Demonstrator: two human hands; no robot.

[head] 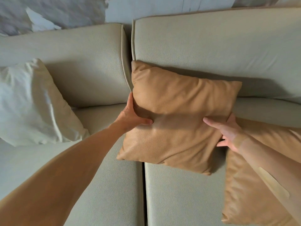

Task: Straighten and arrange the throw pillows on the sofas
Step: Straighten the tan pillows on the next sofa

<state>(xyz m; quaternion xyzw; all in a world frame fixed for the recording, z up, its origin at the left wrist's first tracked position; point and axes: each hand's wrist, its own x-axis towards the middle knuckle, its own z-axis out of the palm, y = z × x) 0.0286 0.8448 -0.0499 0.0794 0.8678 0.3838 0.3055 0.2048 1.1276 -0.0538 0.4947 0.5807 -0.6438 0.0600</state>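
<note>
**Both hands grip the tan pillow against the sofa back**

A tan leather throw pillow (177, 115) stands tilted on the grey-beige sofa (211, 46), its upper edge leaning on the right back cushion and its lower corners resting over the seam between the two seat cushions. The left hand (132, 116) clasps the pillow's left edge, thumb pressed into the front face and fingers wrapped behind, out of sight. The right hand (228, 132) holds the right edge the same way, thumb across the front and fingers curled round the side. The pillow creases across its middle between the two thumbs.

A second tan pillow (247, 185) lies flat on the right seat cushion, partly under the right forearm and just beside the held one. A cream pillow (31, 103) leans in the left corner of the sofa, well apart from both.
</note>
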